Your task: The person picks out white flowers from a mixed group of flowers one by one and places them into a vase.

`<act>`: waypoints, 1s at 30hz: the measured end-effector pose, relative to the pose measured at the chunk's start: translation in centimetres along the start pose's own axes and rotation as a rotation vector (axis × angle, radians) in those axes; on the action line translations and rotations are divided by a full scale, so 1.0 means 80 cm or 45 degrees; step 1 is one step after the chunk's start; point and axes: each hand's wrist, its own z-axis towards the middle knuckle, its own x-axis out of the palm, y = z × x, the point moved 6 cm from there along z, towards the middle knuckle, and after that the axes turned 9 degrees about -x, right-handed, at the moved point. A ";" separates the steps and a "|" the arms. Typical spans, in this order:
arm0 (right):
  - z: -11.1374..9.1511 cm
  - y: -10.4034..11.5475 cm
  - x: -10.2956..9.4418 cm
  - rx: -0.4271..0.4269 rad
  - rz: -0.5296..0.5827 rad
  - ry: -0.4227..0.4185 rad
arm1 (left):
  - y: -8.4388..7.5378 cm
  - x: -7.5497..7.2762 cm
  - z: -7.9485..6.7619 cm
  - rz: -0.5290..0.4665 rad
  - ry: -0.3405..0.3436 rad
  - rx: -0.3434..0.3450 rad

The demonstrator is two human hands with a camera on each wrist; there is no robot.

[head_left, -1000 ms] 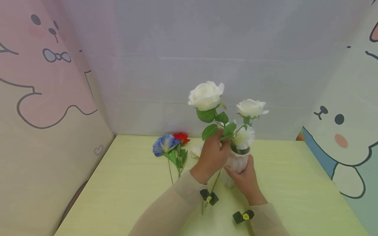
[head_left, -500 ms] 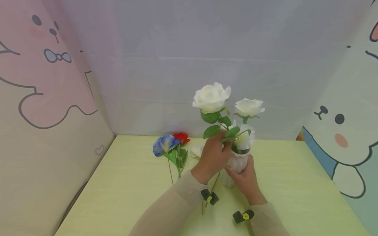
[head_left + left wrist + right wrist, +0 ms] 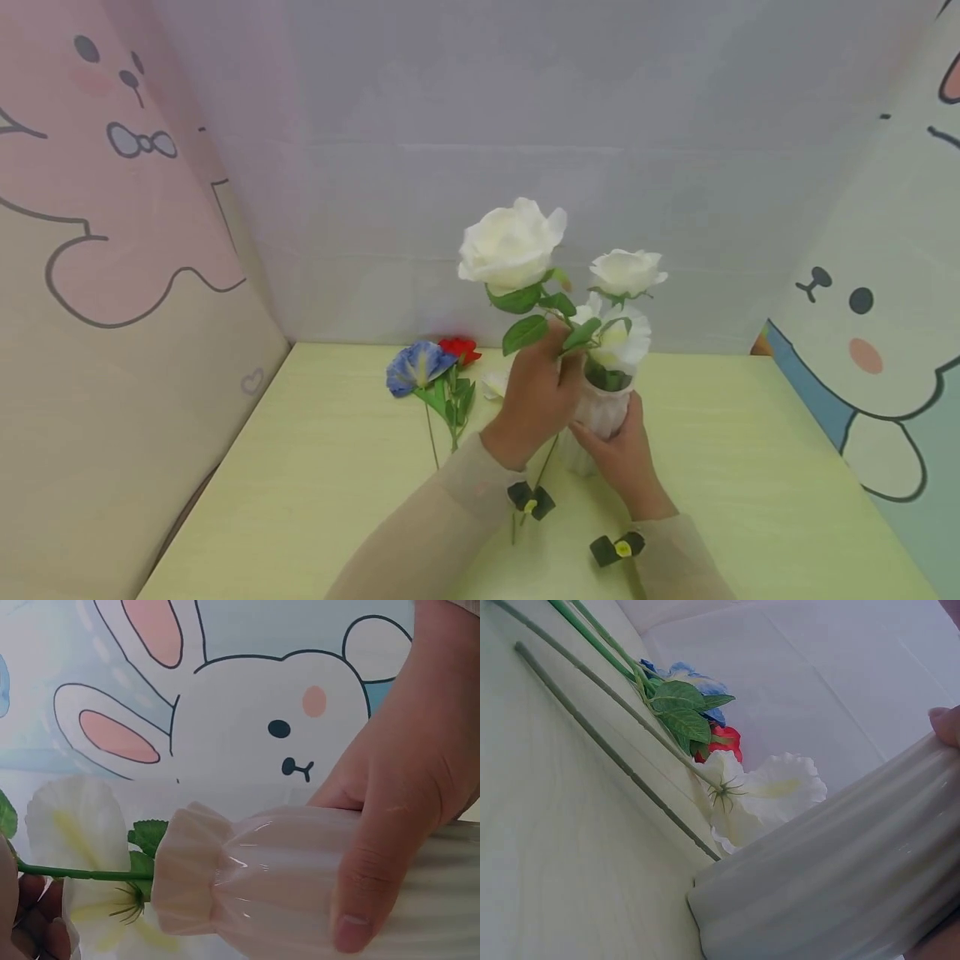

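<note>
My left hand (image 3: 536, 402) pinches the green stem (image 3: 82, 874) of a large white rose (image 3: 512, 246) at the mouth of a white ribbed vase (image 3: 602, 410). In the left wrist view that stem runs from my fingers to the vase's frilled rim. My right hand (image 3: 628, 460) grips the vase's side, its thumb (image 3: 358, 907) across the front. A second white rose (image 3: 628, 272) and a white flower with a yellowish centre (image 3: 624, 340) stand in the vase. The vase's base (image 3: 705, 915) is by the tabletop in the right wrist view.
Left of the vase lie a blue flower (image 3: 420, 368), a red flower (image 3: 461, 350) and a white flower (image 3: 769, 791) with long stems on the pale yellow table (image 3: 315, 500). A bare stem end (image 3: 592, 735) reaches toward the vase base. Printed cloth walls surround the table.
The large white rose in my left hand swung slightly right, then back left, further left than at first. My right hand stays on the vase.
</note>
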 end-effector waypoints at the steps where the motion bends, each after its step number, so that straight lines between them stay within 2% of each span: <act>1: 0.000 -0.001 0.000 -0.009 0.005 -0.001 | -0.002 -0.002 -0.001 -0.002 -0.010 0.005; 8: 0.000 -0.007 0.000 -0.027 0.046 -0.006 | -0.009 -0.015 0.001 -0.033 -0.033 0.033; 15: 0.000 -0.006 0.000 -0.014 0.061 -0.006 | -0.011 -0.026 0.012 -0.179 -0.106 0.081; 23: 0.002 -0.007 0.001 -0.029 0.044 -0.025 | 0.002 -0.019 0.013 -0.245 -0.044 -0.107; 28: 0.002 -0.009 0.001 -0.017 0.050 -0.032 | 0.007 -0.010 0.003 -0.183 0.039 -0.221; 30: 0.001 -0.007 0.001 -0.034 0.052 -0.031 | 0.008 -0.007 -0.001 -0.144 0.050 -0.234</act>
